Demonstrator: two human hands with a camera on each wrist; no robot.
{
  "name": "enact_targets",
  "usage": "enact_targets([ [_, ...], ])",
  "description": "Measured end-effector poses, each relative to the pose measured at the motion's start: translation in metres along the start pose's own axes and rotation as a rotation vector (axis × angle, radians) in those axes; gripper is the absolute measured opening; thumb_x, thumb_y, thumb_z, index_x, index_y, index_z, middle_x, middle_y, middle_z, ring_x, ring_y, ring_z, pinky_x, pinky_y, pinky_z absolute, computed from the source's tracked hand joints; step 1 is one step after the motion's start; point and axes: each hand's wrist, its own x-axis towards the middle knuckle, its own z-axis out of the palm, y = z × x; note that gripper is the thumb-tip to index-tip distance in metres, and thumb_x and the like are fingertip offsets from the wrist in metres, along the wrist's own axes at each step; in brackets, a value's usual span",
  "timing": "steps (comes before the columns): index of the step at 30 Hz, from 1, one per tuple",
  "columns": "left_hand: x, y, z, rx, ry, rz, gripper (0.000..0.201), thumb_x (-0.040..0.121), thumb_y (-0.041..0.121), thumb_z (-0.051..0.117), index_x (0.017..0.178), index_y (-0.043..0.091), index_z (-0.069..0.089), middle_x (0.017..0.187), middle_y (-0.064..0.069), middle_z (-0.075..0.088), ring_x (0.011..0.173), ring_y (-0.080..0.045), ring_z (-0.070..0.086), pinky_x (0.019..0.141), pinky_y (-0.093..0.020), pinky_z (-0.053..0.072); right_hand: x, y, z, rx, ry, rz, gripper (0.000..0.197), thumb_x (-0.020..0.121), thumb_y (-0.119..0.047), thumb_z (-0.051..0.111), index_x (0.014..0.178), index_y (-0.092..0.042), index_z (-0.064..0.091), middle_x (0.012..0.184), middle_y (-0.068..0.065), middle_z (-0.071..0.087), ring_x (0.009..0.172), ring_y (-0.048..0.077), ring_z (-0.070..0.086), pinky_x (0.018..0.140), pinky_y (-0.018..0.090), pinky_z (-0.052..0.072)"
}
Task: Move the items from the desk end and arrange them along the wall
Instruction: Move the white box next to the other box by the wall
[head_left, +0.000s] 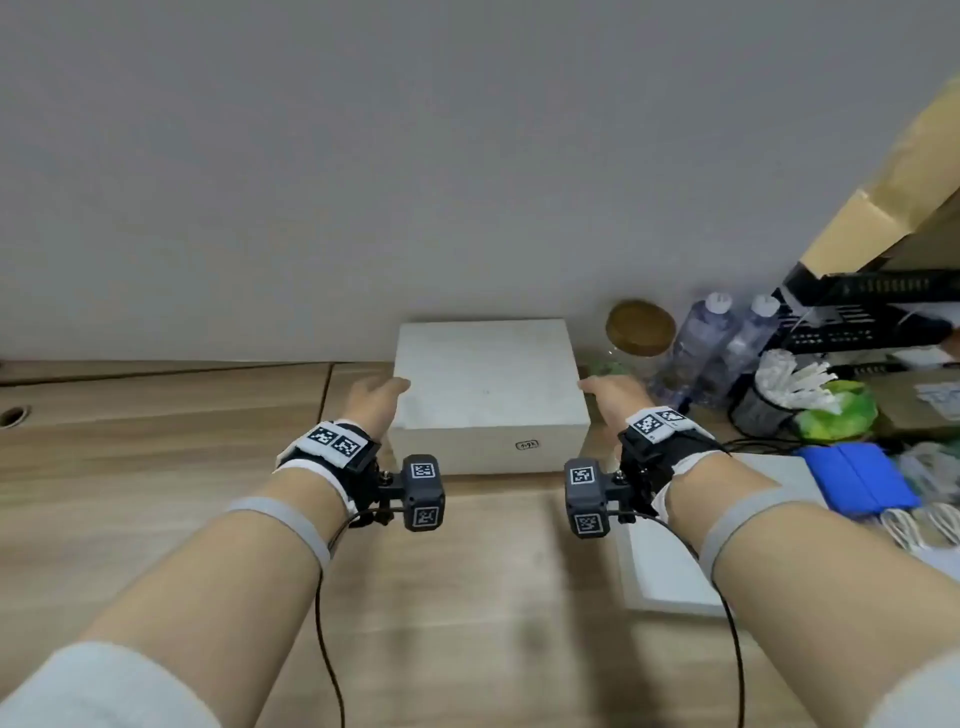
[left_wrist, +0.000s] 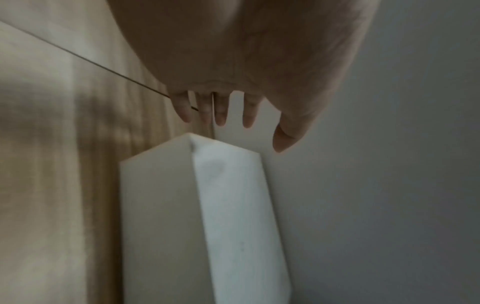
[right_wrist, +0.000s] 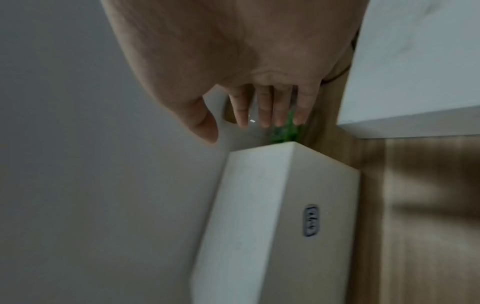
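Observation:
A white rectangular box (head_left: 488, 384) stands on the wooden desk (head_left: 182, 467) with its back against the grey wall (head_left: 415, 156); a small label marks its front face. My left hand (head_left: 382, 395) is at the box's left side and my right hand (head_left: 605, 392) at its right side. In the left wrist view the left hand (left_wrist: 262, 135) has straight fingers just clear of the box (left_wrist: 207, 216). The right wrist view shows the right hand (right_wrist: 233, 131) the same way beside the box (right_wrist: 272, 216). Neither hand holds anything.
Right of the box along the wall stand a jar with a brown lid (head_left: 640, 327) and two water bottles (head_left: 701, 343). Further right are a black device (head_left: 883, 312), a green bag (head_left: 836, 410), a blue pouch (head_left: 857, 483) and a flat white board (head_left: 670, 561).

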Motion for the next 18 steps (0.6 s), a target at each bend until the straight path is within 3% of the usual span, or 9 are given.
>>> enact_targets([
  [2, 0.012, -0.01, 0.008, -0.009, -0.028, -0.106, 0.061, 0.089, 0.05, 0.056, 0.14, 0.017, 0.047, 0.13, -0.005, 0.054, 0.118, -0.034, 0.057, 0.101, -0.045, 0.047, 0.019, 0.008, 0.006, -0.097, -0.042, 0.005, 0.044, 0.095, -0.029, 0.055, 0.128, -0.001, 0.059, 0.134, 0.015, 0.059, 0.105, 0.026, 0.055, 0.08, 0.028, 0.035],
  [4, 0.028, -0.029, 0.014, -0.066, -0.092, -0.203, 0.075, 0.072, 0.064, 0.062, 0.132, 0.019, 0.052, 0.129, -0.011, 0.059, 0.112, -0.037, 0.061, 0.097, -0.044, 0.05, 0.038, 0.019, 0.014, -0.098, -0.11, 0.052, 0.049, 0.093, -0.036, 0.055, 0.131, -0.004, 0.057, 0.135, 0.013, 0.058, 0.112, 0.027, 0.055, 0.082, 0.028, 0.035],
  [6, 0.04, -0.045, 0.019, -0.142, -0.081, -0.258, 0.081, 0.058, 0.066, 0.067, 0.126, 0.023, 0.056, 0.129, -0.013, 0.061, 0.109, -0.039, 0.064, 0.093, -0.047, 0.054, 0.045, 0.022, 0.021, -0.086, -0.126, 0.098, 0.058, 0.089, -0.042, 0.058, 0.134, -0.007, 0.053, 0.134, 0.013, 0.058, 0.114, 0.031, 0.057, 0.083, 0.031, 0.039],
  [9, 0.03, -0.042, 0.017, -0.203, -0.033, -0.2, 0.053, 0.073, 0.052, 0.066, 0.119, 0.026, 0.055, 0.123, -0.007, 0.061, 0.108, -0.032, 0.061, 0.092, -0.055, 0.055, 0.046, 0.02, 0.029, -0.035, -0.087, 0.082, 0.06, 0.085, -0.039, 0.063, 0.135, -0.009, 0.049, 0.127, 0.011, 0.061, 0.106, 0.031, 0.061, 0.082, 0.032, 0.045],
  [12, 0.01, -0.031, -0.001, -0.257, 0.045, -0.17, 0.059, 0.077, 0.051, 0.065, 0.129, 0.027, 0.049, 0.128, -0.006, 0.056, 0.112, -0.032, 0.056, 0.088, -0.057, 0.055, 0.038, 0.009, 0.036, -0.007, -0.072, -0.01, 0.045, 0.088, -0.03, 0.063, 0.127, -0.011, 0.05, 0.113, 0.005, 0.061, 0.093, 0.024, 0.058, 0.078, 0.03, 0.043],
  [14, -0.001, -0.027, -0.021, -0.326, 0.097, -0.168, 0.054, 0.087, 0.047, 0.062, 0.134, 0.029, 0.044, 0.13, -0.005, 0.05, 0.117, -0.034, 0.052, 0.089, -0.059, 0.053, 0.025, -0.005, 0.047, 0.019, -0.092, -0.063, 0.045, 0.089, -0.033, 0.062, 0.127, -0.014, 0.048, 0.112, 0.003, 0.058, 0.095, 0.023, 0.057, 0.081, 0.031, 0.044],
  [18, -0.021, -0.038, -0.083, -0.456, 0.182, -0.166, 0.048, 0.083, 0.049, 0.062, 0.124, 0.031, 0.043, 0.132, -0.008, 0.049, 0.118, -0.037, 0.053, 0.086, -0.071, 0.047, -0.011, -0.036, 0.091, 0.056, -0.181, -0.12, 0.047, 0.09, -0.037, 0.061, 0.128, -0.014, 0.046, 0.117, 0.006, 0.058, 0.096, 0.024, 0.057, 0.08, 0.033, 0.044],
])
